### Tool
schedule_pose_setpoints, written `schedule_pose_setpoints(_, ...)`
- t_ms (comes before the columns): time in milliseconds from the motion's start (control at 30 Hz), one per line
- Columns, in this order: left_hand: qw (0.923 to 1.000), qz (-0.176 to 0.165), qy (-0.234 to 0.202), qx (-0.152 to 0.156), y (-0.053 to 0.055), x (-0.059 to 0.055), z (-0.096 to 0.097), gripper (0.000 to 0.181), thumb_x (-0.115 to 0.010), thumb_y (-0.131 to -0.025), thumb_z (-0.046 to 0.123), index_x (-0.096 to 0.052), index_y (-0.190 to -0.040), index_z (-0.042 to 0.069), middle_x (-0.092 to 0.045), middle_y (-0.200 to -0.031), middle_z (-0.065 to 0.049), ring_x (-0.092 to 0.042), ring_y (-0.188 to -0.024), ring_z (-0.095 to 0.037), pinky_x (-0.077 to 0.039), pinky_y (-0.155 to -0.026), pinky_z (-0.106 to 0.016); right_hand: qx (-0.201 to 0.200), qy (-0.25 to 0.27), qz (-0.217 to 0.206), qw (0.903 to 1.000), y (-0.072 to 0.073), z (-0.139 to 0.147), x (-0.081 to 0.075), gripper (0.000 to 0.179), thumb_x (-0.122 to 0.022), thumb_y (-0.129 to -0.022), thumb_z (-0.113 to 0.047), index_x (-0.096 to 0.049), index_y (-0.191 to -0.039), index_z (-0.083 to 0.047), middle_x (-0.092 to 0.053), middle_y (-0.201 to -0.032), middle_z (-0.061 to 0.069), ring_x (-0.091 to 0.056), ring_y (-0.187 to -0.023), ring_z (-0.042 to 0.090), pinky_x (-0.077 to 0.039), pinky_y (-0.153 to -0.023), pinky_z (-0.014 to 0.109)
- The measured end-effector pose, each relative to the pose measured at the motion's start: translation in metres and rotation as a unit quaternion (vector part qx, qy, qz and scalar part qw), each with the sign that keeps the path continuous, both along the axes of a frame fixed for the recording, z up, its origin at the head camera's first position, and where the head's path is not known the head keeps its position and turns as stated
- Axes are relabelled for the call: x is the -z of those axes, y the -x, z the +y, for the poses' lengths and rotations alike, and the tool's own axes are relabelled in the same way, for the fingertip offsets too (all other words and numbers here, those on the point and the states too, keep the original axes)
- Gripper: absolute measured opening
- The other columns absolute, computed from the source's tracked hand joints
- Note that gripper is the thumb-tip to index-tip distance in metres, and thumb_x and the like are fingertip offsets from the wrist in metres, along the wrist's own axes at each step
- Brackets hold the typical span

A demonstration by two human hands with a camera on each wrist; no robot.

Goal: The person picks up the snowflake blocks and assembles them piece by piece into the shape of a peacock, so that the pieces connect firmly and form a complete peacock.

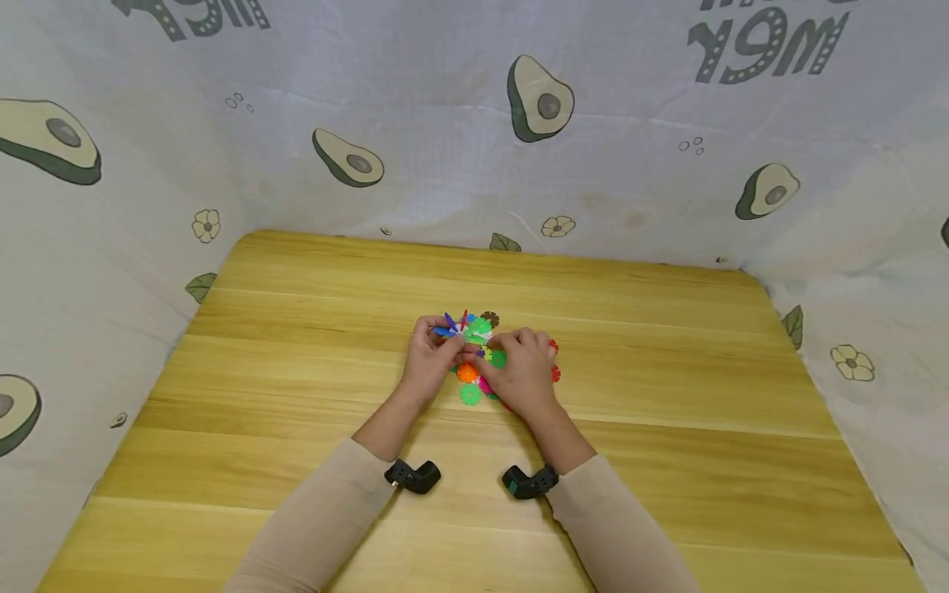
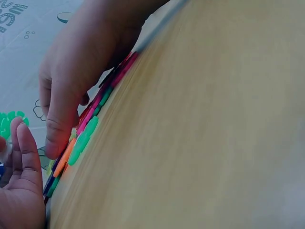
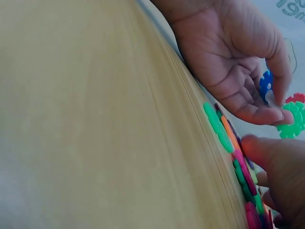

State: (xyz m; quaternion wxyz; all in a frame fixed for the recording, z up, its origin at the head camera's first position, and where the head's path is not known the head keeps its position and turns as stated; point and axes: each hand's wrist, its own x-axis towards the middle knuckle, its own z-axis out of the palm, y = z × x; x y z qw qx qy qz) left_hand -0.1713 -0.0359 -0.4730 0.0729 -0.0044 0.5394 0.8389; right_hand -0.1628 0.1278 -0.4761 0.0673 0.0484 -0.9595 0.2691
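My left hand (image 1: 432, 360) pinches a joined cluster of notched plastic flower discs (image 1: 478, 328), raised above the table. Blue, red, green and clear pieces show in it; in the right wrist view its green disc (image 3: 291, 119) sticks out past the fingertips. Bent over a loose pile of similar discs, my right hand (image 1: 525, 375) has its thumb and fingers down among them, around a yellow disc (image 1: 486, 354). Whether they grip that disc is hidden. At the pile's near side lie an orange disc (image 1: 468, 373) and a light green disc (image 1: 470, 395).
The discs lie on a wood-grain table (image 1: 667, 371). Red discs (image 1: 556, 373) edge out right of my right hand, and a brown disc (image 1: 490, 319) sits at the far side. Behind the table hangs a white avocado-print cloth (image 1: 445, 99). Both wrists wear dark straps (image 1: 412, 476).
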Motion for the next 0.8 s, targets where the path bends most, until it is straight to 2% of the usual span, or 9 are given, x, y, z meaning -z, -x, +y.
schedule_pose_setpoints(167,1.0000,0.001,-0.003,-0.006,0.0010,0.0015,0.0007,0.046,-0.051,-0.098,-0.008,-0.037,-0.141,-0.001,-0.057,-0.092,-0.004,-0.070,-0.074,-0.012,-0.062,-0.072,-0.021,-0.006,0.035,0.014,0.9993,0.0007,-0.0016,0.0018,0.029,-0.079,-0.090,-0.035,-0.074,-0.104,-0.010,-0.072,-0.110,0.010,-0.051,-0.109,0.033,-0.032,-0.097,0.054)
schedule_pose_setpoints(267,0.9999,0.004,-0.013,-0.001,0.0012,0.0026,0.0001,0.042,-0.053,-0.097,-0.008,-0.040,-0.137,-0.001,-0.060,-0.093,-0.001,-0.068,-0.074,-0.014,-0.062,-0.072,-0.022,-0.008,0.081,0.037,0.9960,0.0022,-0.0004,0.0022,0.022,-0.078,-0.091,-0.026,-0.074,-0.105,-0.009,-0.076,-0.107,0.009,-0.056,-0.105,0.031,-0.034,-0.094,0.048)
schedule_pose_setpoints(333,0.9999,0.009,-0.011,0.005,0.0008,0.0027,-0.0007,0.039,-0.055,-0.097,-0.006,-0.042,-0.133,-0.001,-0.061,-0.095,-0.001,-0.068,-0.075,-0.014,-0.062,-0.073,-0.023,-0.005,0.132,0.059,0.9895,0.0029,0.0009,0.0015,0.017,-0.077,-0.092,-0.020,-0.075,-0.104,-0.008,-0.076,-0.104,0.010,-0.061,-0.101,0.028,-0.040,-0.093,0.042)
schedule_pose_setpoints(400,0.9997,0.016,0.006,0.015,0.0004,0.0030,-0.0014,0.036,-0.059,-0.097,-0.004,-0.045,-0.131,-0.001,-0.061,-0.098,-0.001,-0.068,-0.078,-0.012,-0.062,-0.075,-0.023,0.007,0.212,0.079,0.9740,0.0033,0.0023,0.0000,0.014,-0.075,-0.094,-0.016,-0.074,-0.103,-0.005,-0.075,-0.099,0.012,-0.065,-0.091,0.023,-0.048,-0.086,0.030)
schedule_pose_setpoints(500,0.9977,0.034,0.048,0.034,-0.0004,0.0034,-0.0022,0.035,-0.063,-0.095,-0.003,-0.050,-0.128,-0.004,-0.062,-0.104,-0.002,-0.068,-0.082,-0.009,-0.062,-0.078,-0.023,0.021,0.356,0.103,0.9287,0.0035,0.0042,-0.0030,0.017,-0.072,-0.096,-0.013,-0.071,-0.106,0.001,-0.073,-0.094,0.011,-0.067,-0.080,0.013,-0.055,-0.071,0.019)
schedule_pose_setpoints(567,0.9957,0.043,0.069,0.046,-0.0007,0.0040,-0.0025,0.033,-0.064,-0.095,-0.003,-0.053,-0.126,-0.008,-0.063,-0.105,-0.003,-0.068,-0.084,-0.008,-0.063,-0.079,-0.023,0.025,0.431,0.107,0.8956,0.0033,0.0052,-0.0048,0.020,-0.071,-0.097,-0.011,-0.068,-0.108,0.005,-0.071,-0.091,0.006,-0.068,-0.077,0.008,-0.056,-0.068,0.016)
schedule_pose_setpoints(600,0.9948,0.048,0.074,0.051,-0.0010,0.0040,-0.0027,0.033,-0.064,-0.095,-0.004,-0.054,-0.125,-0.009,-0.063,-0.105,-0.004,-0.069,-0.084,-0.007,-0.063,-0.079,-0.023,0.025,0.453,0.105,0.8847,0.0038,0.0057,-0.0050,0.021,-0.070,-0.097,-0.011,-0.067,-0.110,0.006,-0.070,-0.091,0.002,-0.069,-0.078,0.006,-0.057,-0.069,0.016)
schedule_pose_setpoints(667,0.9938,0.052,0.078,0.058,-0.0012,0.0047,-0.0029,0.030,-0.064,-0.095,-0.005,-0.055,-0.123,-0.011,-0.064,-0.103,-0.004,-0.070,-0.082,-0.007,-0.063,-0.079,-0.023,0.027,0.473,0.095,0.8757,0.0039,0.0067,-0.0058,0.023,-0.069,-0.098,-0.010,-0.067,-0.112,0.007,-0.069,-0.091,-0.005,-0.069,-0.079,0.004,-0.057,-0.070,0.015)
schedule_pose_setpoints(800,0.9933,0.043,0.079,0.071,-0.0018,0.0041,-0.0037,0.025,-0.065,-0.096,-0.003,-0.058,-0.118,-0.012,-0.068,-0.093,-0.001,-0.072,-0.079,-0.008,-0.063,-0.079,-0.023,0.039,0.476,0.085,0.8744,0.0041,0.0081,-0.0061,0.023,-0.068,-0.098,-0.009,-0.068,-0.115,0.007,-0.068,-0.090,-0.013,-0.067,-0.079,0.002,-0.057,-0.071,0.015)
